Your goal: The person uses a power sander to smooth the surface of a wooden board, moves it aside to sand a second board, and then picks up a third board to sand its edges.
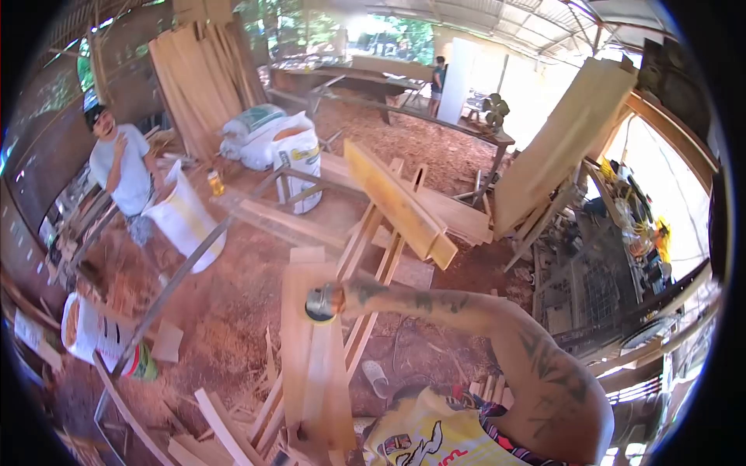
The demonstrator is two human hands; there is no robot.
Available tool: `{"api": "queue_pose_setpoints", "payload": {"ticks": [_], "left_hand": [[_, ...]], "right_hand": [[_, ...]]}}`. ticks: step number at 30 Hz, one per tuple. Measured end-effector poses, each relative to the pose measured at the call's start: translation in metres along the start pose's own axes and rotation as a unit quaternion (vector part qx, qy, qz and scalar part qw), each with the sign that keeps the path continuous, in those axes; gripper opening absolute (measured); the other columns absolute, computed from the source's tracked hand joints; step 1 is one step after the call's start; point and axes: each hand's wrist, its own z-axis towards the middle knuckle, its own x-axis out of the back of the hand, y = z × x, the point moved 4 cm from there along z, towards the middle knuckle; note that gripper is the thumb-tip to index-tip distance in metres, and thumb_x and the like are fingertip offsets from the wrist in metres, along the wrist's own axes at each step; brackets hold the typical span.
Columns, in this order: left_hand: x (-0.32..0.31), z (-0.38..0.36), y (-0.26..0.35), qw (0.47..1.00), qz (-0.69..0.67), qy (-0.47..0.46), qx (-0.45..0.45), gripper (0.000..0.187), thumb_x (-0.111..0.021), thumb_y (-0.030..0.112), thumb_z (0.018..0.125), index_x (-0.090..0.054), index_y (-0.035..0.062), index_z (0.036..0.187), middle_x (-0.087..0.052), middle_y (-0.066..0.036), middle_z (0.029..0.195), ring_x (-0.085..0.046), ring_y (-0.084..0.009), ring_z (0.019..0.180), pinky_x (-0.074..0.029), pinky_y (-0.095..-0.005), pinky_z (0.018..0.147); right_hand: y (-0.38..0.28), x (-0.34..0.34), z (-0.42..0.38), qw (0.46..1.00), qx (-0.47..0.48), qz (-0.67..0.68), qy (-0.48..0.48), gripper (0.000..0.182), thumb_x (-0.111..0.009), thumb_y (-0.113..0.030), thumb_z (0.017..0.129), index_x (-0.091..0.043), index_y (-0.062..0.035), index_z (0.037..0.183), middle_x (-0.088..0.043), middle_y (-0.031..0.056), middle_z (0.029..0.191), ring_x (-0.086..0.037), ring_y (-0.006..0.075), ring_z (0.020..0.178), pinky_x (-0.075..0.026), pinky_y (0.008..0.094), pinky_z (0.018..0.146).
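My right hand point(340, 299) is wrapped around a small dark grey power sander point(319, 304) with a yellowish rim at its base. The sander rests on the face of a long pale wooden board point(311, 357), which lies lengthwise in front of me. My right arm reaches across from the right, over wooden rails beneath the board. My left hand does not show in this view.
A yellowish plank point(396, 202) lies across the wooden rails ahead. White sacks point(297, 163) stand beyond. A person point(124, 159) is at the left beside another sack point(186, 221). Offcuts point(225, 427) lie at lower left; a large slab point(563, 147) leans at right.
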Motion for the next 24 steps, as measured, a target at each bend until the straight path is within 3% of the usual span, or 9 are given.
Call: {"api": "queue_pose_setpoints", "payload": {"ticks": [1, 3, 8, 14, 16, 17, 19, 22, 24], "left_hand": [[-0.002, -0.002, -0.018, 0.999, -0.037, -0.019, 0.028, 0.028, -0.090, 0.028, 0.093, -0.084, 0.0057, 0.110, -0.077, -0.024, 0.109, -0.071, -0.0402, 0.096, -0.055, -0.0614, 0.088], [-0.019, 0.011, 0.001, 0.999, -0.034, 0.003, 0.020, 0.023, -0.087, 0.023, 0.092, -0.083, 0.0054, 0.105, -0.076, -0.023, 0.105, -0.070, -0.0402, 0.095, -0.054, -0.0599, 0.088], [-0.012, 0.015, 0.018, 0.996, 0.042, 0.060, -0.044, 0.011, -0.081, 0.013, 0.087, -0.080, 0.0044, 0.094, -0.075, -0.018, 0.095, -0.068, -0.0402, 0.094, -0.052, -0.0562, 0.089], [0.001, 0.012, 0.024, 0.997, 0.054, 0.039, -0.042, 0.004, -0.077, 0.007, 0.086, -0.078, 0.0036, 0.087, -0.075, -0.016, 0.093, -0.069, -0.0390, 0.096, -0.050, -0.0540, 0.090], [0.001, 0.014, 0.023, 0.993, 0.068, 0.056, -0.083, 0.005, -0.079, 0.010, 0.087, -0.079, 0.0049, 0.089, -0.077, -0.015, 0.098, -0.070, -0.0379, 0.098, -0.049, -0.0556, 0.095], [0.003, 0.013, 0.022, 0.998, 0.063, 0.008, -0.022, 0.006, -0.079, 0.011, 0.088, -0.080, 0.0060, 0.091, -0.078, -0.016, 0.103, -0.070, -0.0381, 0.100, -0.047, -0.0559, 0.099], [0.004, 0.011, 0.024, 0.988, 0.132, 0.041, -0.062, 0.007, -0.080, 0.011, 0.088, -0.079, 0.0063, 0.094, -0.076, -0.015, 0.108, -0.069, -0.0369, 0.104, -0.047, -0.0517, 0.100], [0.011, 0.015, 0.034, 0.994, 0.098, 0.019, -0.036, 0.007, -0.078, 0.008, 0.090, -0.077, 0.0052, 0.096, -0.070, -0.013, 0.098, -0.066, -0.0362, 0.098, -0.048, -0.0473, 0.096], [0.010, 0.013, 0.036, 0.996, 0.061, 0.053, -0.028, 0.007, -0.075, 0.008, 0.093, -0.074, 0.0031, 0.098, -0.068, -0.014, 0.096, -0.065, -0.0352, 0.095, -0.048, -0.0459, 0.093]], "right_hand": [[-0.004, -0.016, -0.003, 0.988, 0.148, 0.021, 0.034, 0.049, -0.069, -0.024, 0.100, -0.064, -0.0185, 0.149, -0.072, 0.0121, 0.135, -0.077, 0.0347, 0.106, -0.065, 0.0449, 0.092], [0.050, -0.033, 0.037, 0.952, 0.135, 0.273, -0.034, 0.052, -0.069, -0.022, 0.102, -0.063, -0.0194, 0.153, -0.072, 0.0123, 0.141, -0.078, 0.0358, 0.110, -0.064, 0.0450, 0.096], [0.000, -0.040, -0.010, 0.988, -0.001, 0.146, -0.051, 0.054, -0.073, -0.023, 0.100, -0.063, -0.0190, 0.153, -0.074, 0.0136, 0.140, -0.078, 0.0362, 0.112, -0.064, 0.0450, 0.096], [0.004, 0.053, -0.003, 0.988, -0.147, -0.036, 0.025, 0.044, -0.087, -0.036, 0.074, -0.082, -0.0121, 0.110, -0.080, 0.0189, 0.094, -0.080, 0.0376, 0.093, -0.065, 0.0478, 0.086], [-0.009, 0.061, 0.009, 0.996, -0.041, -0.075, 0.030, 0.048, -0.086, -0.036, 0.079, -0.079, -0.0128, 0.120, -0.081, 0.0191, 0.099, -0.079, 0.0396, 0.093, -0.065, 0.0478, 0.086], [0.001, 0.041, 0.013, 0.995, 0.011, -0.084, 0.045, 0.048, -0.085, -0.035, 0.081, -0.078, -0.0120, 0.123, -0.081, 0.0192, 0.100, -0.079, 0.0407, 0.094, -0.065, 0.0484, 0.086], [-0.003, 0.003, 0.008, 0.964, 0.199, -0.163, 0.062, 0.030, -0.078, -0.032, 0.084, -0.078, -0.0167, 0.110, -0.082, 0.0098, 0.102, -0.080, 0.0364, 0.090, -0.065, 0.0506, 0.076], [-0.080, 0.016, -0.024, 0.998, 0.000, 0.057, 0.001, 0.029, -0.081, -0.031, 0.084, -0.078, -0.0151, 0.109, -0.082, 0.0131, 0.098, -0.081, 0.0382, 0.088, -0.065, 0.0526, 0.077], [-0.119, 0.013, -0.044, 0.996, -0.043, 0.036, -0.075, 0.031, -0.083, -0.032, 0.083, -0.078, -0.0119, 0.107, -0.081, 0.0171, 0.094, -0.081, 0.0396, 0.089, -0.066, 0.0530, 0.079]]}}
